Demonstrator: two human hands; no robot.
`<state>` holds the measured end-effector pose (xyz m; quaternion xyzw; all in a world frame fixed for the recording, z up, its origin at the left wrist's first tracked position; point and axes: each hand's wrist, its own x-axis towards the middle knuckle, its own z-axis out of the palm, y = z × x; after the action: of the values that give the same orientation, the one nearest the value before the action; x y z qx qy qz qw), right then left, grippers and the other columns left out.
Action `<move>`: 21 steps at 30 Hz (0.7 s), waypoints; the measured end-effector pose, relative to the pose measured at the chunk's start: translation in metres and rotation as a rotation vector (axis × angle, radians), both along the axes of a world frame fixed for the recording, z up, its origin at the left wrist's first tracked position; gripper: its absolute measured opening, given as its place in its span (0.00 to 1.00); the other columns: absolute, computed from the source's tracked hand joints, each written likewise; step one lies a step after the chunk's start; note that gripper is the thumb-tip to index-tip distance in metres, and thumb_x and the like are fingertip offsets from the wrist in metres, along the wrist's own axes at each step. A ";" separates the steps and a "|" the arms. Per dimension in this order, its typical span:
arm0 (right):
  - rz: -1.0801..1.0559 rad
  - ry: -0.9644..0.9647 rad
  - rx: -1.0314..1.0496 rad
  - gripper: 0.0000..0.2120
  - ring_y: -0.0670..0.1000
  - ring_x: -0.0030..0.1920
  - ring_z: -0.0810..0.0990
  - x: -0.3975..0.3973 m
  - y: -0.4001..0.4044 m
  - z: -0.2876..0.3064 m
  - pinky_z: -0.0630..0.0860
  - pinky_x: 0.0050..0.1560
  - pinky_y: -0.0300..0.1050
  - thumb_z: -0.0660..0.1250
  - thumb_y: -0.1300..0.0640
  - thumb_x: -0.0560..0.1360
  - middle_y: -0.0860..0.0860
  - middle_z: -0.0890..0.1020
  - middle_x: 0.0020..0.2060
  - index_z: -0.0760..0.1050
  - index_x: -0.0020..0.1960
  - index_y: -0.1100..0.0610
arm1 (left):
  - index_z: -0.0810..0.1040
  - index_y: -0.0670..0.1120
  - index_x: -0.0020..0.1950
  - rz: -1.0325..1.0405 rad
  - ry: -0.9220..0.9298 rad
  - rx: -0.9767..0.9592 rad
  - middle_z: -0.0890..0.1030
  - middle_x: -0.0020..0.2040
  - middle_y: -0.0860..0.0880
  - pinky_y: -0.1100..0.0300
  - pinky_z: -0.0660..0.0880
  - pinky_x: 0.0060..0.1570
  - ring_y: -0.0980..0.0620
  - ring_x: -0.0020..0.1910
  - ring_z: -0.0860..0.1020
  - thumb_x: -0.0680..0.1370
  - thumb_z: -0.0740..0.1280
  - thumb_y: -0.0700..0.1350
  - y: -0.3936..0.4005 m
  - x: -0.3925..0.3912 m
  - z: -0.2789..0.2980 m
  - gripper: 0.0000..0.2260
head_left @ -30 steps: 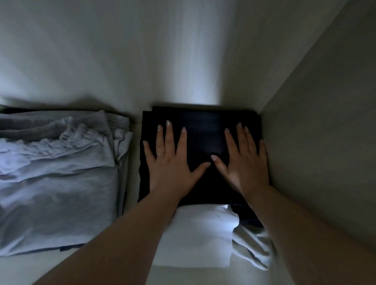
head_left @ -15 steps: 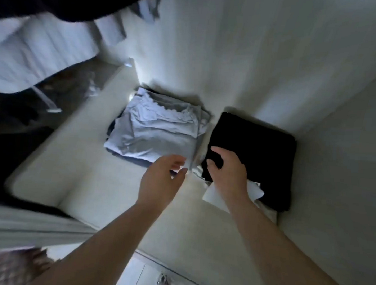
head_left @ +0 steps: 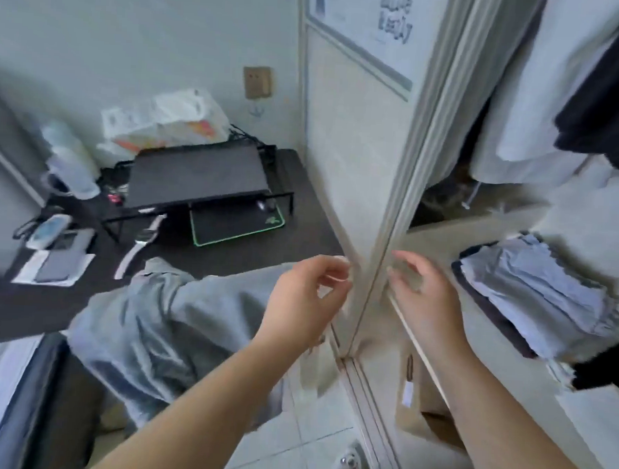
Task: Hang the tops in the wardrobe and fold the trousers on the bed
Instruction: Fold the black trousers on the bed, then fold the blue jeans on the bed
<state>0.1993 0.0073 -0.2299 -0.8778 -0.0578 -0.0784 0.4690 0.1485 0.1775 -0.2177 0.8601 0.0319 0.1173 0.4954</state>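
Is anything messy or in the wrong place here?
Yes. Grey trousers lie crumpled and unfolded, draped over the dark desk's edge. A smartwatch lies loose on the desk too. In the wardrobe, the folded light-blue stack looks tidy.

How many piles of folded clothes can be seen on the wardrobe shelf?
2. A light grey-blue pile lies on the shelf right of the door edge. A black pile lies nearer the camera at the frame's right edge, mostly cut off. More may be hidden outside the view.

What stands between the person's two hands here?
In the head view, the pale upright edge of the wardrobe door stands between the left hand and right hand.
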 end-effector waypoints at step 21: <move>0.649 -0.019 -0.511 0.14 0.47 0.55 0.76 -0.023 0.179 0.043 0.70 0.61 0.50 0.62 0.46 0.77 0.44 0.75 0.60 0.74 0.61 0.46 | 0.79 0.58 0.45 0.528 0.089 0.078 0.82 0.41 0.60 0.66 0.76 0.47 0.66 0.42 0.79 0.75 0.69 0.45 0.218 -0.132 0.018 0.06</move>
<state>0.1759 0.1860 -0.1870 -0.9014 -0.3536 0.0822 0.2359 0.0164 0.3951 -0.2002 0.8447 0.2723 0.2058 0.4122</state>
